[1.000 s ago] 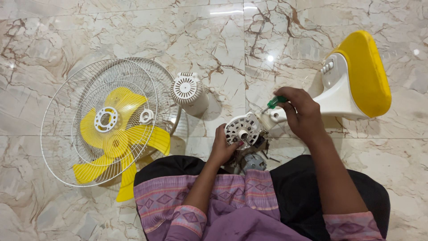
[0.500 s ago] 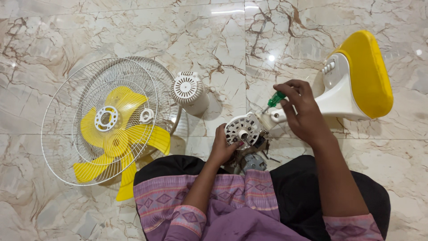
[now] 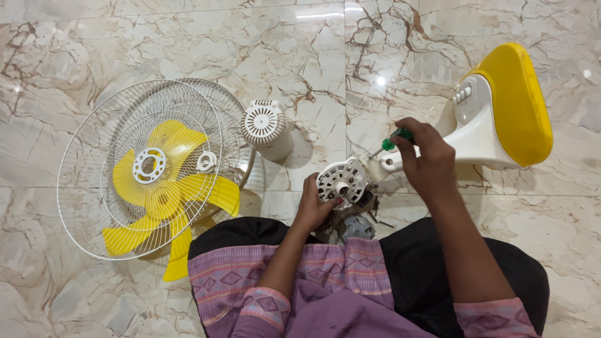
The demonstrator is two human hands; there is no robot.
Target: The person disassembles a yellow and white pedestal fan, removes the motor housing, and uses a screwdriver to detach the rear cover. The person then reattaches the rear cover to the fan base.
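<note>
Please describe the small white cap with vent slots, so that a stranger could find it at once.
Start at the big round wire fan guards lying on the marble floor, with the yellow blades on them. Just past their right edge stands the white vented cap, apart from both hands. Unlike the motor nearby, nobody touches it.

the floor (image 3: 156,37) is glossy marble tile, cream with brown and grey veins. a grout line (image 3: 345,75) runs straight up from the top edge downward; another crosses it level, left to right. just right of the upright line sits a small bright glare (image 3: 380,81); a longer streak of glare lies at the top edge.
</note>
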